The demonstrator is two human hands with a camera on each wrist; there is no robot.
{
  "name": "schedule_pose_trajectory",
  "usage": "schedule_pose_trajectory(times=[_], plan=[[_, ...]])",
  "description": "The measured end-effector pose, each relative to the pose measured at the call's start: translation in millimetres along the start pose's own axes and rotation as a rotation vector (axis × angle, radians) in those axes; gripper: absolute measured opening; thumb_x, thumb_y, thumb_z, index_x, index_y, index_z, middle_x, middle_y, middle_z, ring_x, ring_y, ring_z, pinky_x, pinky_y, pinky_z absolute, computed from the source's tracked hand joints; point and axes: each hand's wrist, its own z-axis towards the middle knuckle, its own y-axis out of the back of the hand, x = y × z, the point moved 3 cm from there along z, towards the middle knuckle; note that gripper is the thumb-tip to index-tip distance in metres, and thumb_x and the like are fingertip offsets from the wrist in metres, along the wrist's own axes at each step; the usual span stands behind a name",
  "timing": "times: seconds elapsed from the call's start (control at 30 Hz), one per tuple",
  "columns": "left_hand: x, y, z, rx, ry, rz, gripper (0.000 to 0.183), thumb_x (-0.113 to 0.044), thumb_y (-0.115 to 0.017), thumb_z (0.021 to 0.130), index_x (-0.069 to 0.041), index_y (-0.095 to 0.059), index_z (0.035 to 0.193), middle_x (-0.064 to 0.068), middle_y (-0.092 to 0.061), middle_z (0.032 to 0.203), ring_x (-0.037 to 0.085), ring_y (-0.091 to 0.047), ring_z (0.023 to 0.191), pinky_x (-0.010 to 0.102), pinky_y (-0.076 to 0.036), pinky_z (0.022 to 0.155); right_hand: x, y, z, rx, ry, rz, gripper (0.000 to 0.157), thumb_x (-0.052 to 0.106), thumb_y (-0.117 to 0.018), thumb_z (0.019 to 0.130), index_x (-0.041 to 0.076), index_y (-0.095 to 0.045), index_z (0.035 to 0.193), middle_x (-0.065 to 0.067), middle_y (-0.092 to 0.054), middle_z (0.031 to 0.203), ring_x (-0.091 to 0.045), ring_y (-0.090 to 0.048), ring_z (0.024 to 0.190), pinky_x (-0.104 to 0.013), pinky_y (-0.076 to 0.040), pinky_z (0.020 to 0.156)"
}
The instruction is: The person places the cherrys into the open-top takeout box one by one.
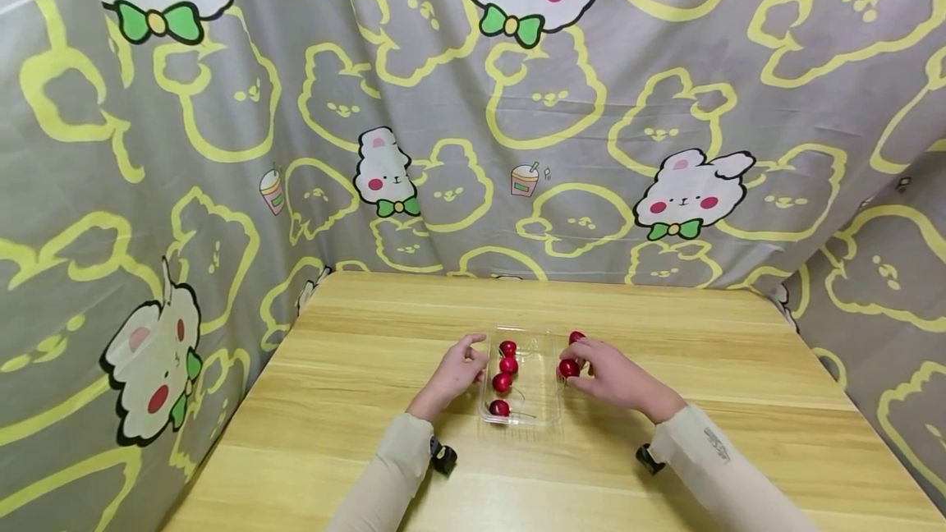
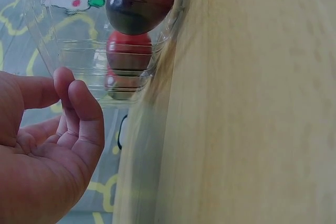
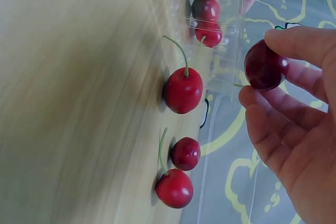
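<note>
A dark red cherry (image 3: pixel 265 65) is pinched between the thumb and fingertips of my right hand (image 1: pixel 609 376), just outside the right wall of a clear plastic container (image 1: pixel 537 376). Inside the container, several cherries (image 1: pixel 508 365) lie in a row along its left side, some with green stems. My left hand (image 1: pixel 456 372) is at the container's left wall, fingers loosely bent and the tips close to the plastic; whether they touch it I cannot tell. The right wrist view has a stemmed cherry (image 3: pixel 182 91) on the table below the held one.
Two further cherries, a small dark cherry (image 3: pixel 185 153) and a stemmed brighter cherry (image 3: pixel 175 189), lie close together on the wooden table (image 1: pixel 355 376). A grey patterned curtain (image 1: pixel 443 245) hangs behind the table and along its sides.
</note>
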Motion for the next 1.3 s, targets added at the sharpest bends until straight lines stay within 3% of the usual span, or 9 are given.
schedule_pose_trajectory(times=[0.33, 0.63, 0.83, 0.97, 1.1, 1.3], plan=[[0.6, 0.4, -0.4, -0.003, -0.005, -0.012, 0.046, -0.004, -0.054, 0.093, 0.000, -0.042, 0.138, 0.011, -0.054, 0.085, 0.013, -0.056, 0.060, 0.027, -0.051, 0.057, 4.9, 3.2, 7.1, -0.052, 0.023, 0.042, 0.022, 0.015, -0.072, 0.083, 0.013, -0.063, 0.102, 0.008, -0.054, 0.088, -0.010, -0.055, 0.080, -0.027, -0.049, 0.067], [3.1, 0.2, 0.5, 0.004, -0.023, -0.027, 0.047, -0.002, -0.054, 0.092, 0.002, -0.042, 0.138, 0.010, -0.053, 0.082, 0.012, -0.055, 0.059, 0.031, -0.053, 0.058, 10.9, -0.4, 15.8, -0.059, 0.064, 0.046, 0.026, 0.010, -0.074, 0.081, 0.009, -0.063, 0.105, 0.004, -0.057, 0.093, -0.012, -0.058, 0.082, -0.033, -0.053, 0.068], [3.6, 0.8, 2.2, 0.007, -0.033, -0.044, 0.049, -0.002, -0.053, 0.093, 0.003, -0.039, 0.140, 0.017, -0.055, 0.087, 0.014, -0.055, 0.061, 0.039, -0.054, 0.061, 13.1, -6.1, 27.4, -0.053, 0.036, 0.033, 0.025, 0.013, -0.074, 0.081, 0.012, -0.063, 0.103, 0.005, -0.058, 0.093, -0.011, -0.058, 0.083, -0.028, -0.051, 0.069], [2.6, 0.5, 1.9, 0.007, -0.035, -0.027, 0.048, -0.002, -0.053, 0.093, 0.003, -0.040, 0.139, 0.013, -0.054, 0.084, 0.013, -0.055, 0.060, 0.036, -0.054, 0.060, 13.3, -11.2, 33.9, -0.056, 0.015, 0.054, 0.025, 0.012, -0.074, 0.081, 0.010, -0.062, 0.102, 0.005, -0.059, 0.091, -0.011, -0.058, 0.082, -0.027, -0.052, 0.068], [0.9, 0.1, 0.2, 0.005, -0.035, -0.018, 0.047, -0.001, -0.053, 0.092, 0.004, -0.041, 0.137, 0.009, -0.052, 0.081, 0.013, -0.055, 0.060, 0.033, -0.054, 0.059, 14.1, -16.6, 39.4, -0.063, -0.005, 0.100, 0.024, 0.009, -0.075, 0.079, 0.008, -0.062, 0.100, 0.003, -0.061, 0.091, -0.014, -0.060, 0.081, -0.033, -0.054, 0.070], [-0.5, -0.3, -0.5, 0.008, -0.047, -0.033, 0.047, -0.001, -0.053, 0.092, 0.005, -0.040, 0.137, 0.007, -0.052, 0.080, 0.013, -0.055, 0.059, 0.032, -0.054, 0.059, 13.0, -24.9, 47.2, -0.025, -0.083, 0.134, 0.023, 0.009, -0.074, 0.081, 0.011, -0.061, 0.099, 0.005, -0.061, 0.090, -0.013, -0.060, 0.084, -0.034, -0.053, 0.075]])
